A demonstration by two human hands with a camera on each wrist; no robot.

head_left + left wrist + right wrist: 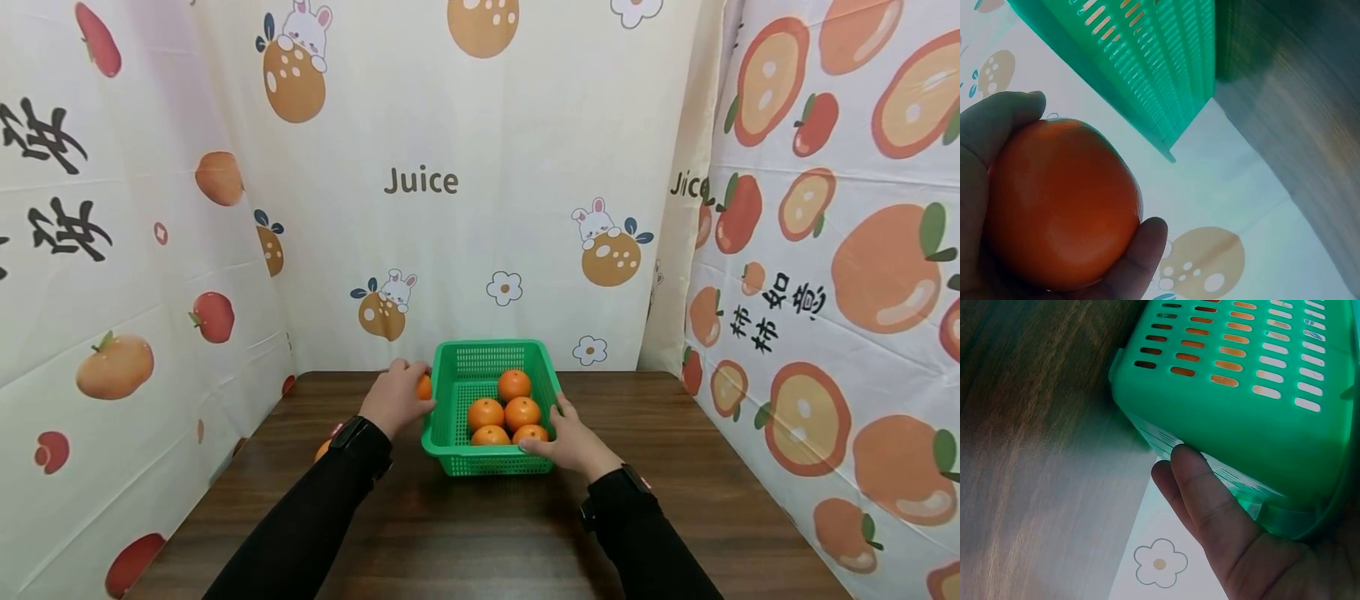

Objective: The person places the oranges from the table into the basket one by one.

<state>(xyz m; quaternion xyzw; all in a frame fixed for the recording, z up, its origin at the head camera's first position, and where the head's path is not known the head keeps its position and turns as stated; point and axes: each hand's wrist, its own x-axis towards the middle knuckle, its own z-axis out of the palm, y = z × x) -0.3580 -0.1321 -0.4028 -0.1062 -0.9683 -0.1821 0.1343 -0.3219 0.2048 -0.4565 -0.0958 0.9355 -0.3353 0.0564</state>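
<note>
My left hand [393, 396] holds an orange [1063, 203], its fingers and thumb curled around the fruit beside the left wall of a green plastic basket [491, 462]. In the head view the hand hides much of that orange. Several oranges [522, 413] sit in the right part of the basket. My right hand [573, 442] grips the basket at its right near corner, thumb over the rim and fingers along the outer side. In the right wrist view, those fingers [1200, 487] lie against the slotted green wall.
Another orange [322, 451] lies on the brown wooden table [450, 542], mostly hidden by my left wrist. Fruit-printed cloths hang at the back [495, 225] and along both sides of the table.
</note>
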